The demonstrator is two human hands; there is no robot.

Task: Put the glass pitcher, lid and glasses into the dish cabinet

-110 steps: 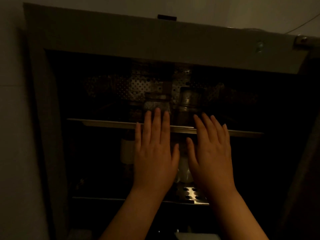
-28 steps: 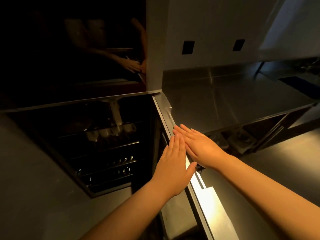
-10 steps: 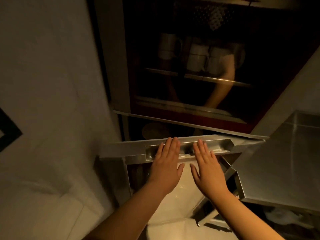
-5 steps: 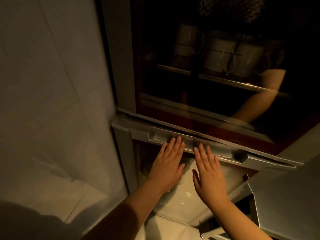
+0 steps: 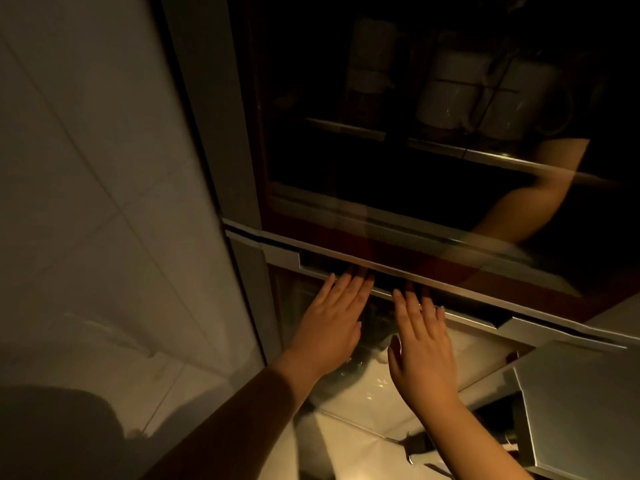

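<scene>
While pale cups [image 5: 446,95] show dimly behind the dark glass door [image 5: 398,168], the left hand [image 5: 332,323] and right hand [image 5: 424,344] lie flat, fingers straight, against the metal handle rail [image 5: 460,308].

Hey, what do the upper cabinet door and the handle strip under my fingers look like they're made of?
Upper cabinet door: dark glass, probably tinted; glossy, it mirrors an arm while pale mugs show through. Handle strip: brushed metal, likely stainless steel, from its dull grey sheen. The left hand and right hand lie flat against it.
</scene>
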